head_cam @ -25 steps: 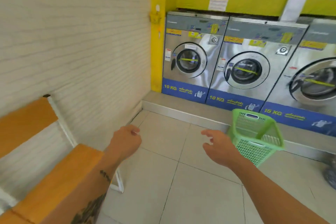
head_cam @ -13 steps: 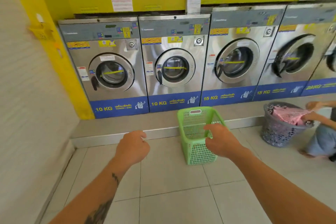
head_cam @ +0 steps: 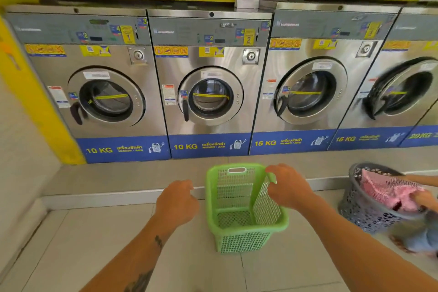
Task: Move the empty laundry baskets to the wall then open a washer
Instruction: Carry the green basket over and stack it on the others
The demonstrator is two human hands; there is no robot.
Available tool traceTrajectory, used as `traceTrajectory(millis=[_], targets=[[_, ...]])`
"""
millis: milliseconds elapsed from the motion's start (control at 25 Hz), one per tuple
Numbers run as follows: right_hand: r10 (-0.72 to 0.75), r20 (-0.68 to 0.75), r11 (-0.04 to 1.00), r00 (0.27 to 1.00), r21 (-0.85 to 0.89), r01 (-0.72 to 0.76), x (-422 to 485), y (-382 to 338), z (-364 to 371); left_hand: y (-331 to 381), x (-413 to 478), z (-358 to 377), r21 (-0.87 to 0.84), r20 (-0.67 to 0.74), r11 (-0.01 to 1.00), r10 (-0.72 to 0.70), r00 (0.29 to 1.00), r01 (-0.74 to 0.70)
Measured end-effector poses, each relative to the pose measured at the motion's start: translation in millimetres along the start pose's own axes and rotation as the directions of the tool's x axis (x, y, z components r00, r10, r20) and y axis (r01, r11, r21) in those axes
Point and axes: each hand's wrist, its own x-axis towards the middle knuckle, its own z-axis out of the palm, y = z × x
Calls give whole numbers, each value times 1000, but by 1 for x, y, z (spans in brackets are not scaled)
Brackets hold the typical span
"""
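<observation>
We swung round from the side wall and there the washers stood square ahead of us, where a second earlier they had sat off at an angle. The green basket [head_cam: 244,208], which had been out to our right, now sat on the floor right between our arms, empty as far as the mesh showed, just short of the raised step [head_cam: 118,182] under the machines. Our right hand [head_cam: 288,188] had come up to its right rim, and the fingers [head_cam: 272,172] curled over the edge near the far corner; it looked like a grip forming, though we could not tell how firmly they had closed on the plastic. Our left hand [head_cam: 176,201] hung just left of the basket, fingers loosely curled on nothing, apart from the rim. So we judged that the first step was in hand: the basket was reached but not yet lifted, and the wall [head_cam: 21,154] on our left was well away from it. Washer 2 [head_cam: 211,99] faced us directly above the basket, door shut, and washer 1 [head_cam: 106,99] beside it was shut too; opening one was all to come. Off to the right a grey basket [head_cam: 365,208] held pink laundry [head_cam: 388,191], with another person's hand [head_cam: 424,199] in it, so we reckoned that one was not ours to move. The lift would likely want the left hand on the near rim as well, or the light basket might tip.
</observation>
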Motion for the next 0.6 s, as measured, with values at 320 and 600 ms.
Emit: traceTrajectory(millis=[320, 600], targets=[[133, 92, 990, 987, 44, -137, 163, 85, 44, 42, 177, 92, 169, 156, 982, 56, 986, -82], [238, 270, 968, 933, 15, -251, 268, 184, 156, 35, 263, 222, 286, 289, 958, -110, 951, 24]])
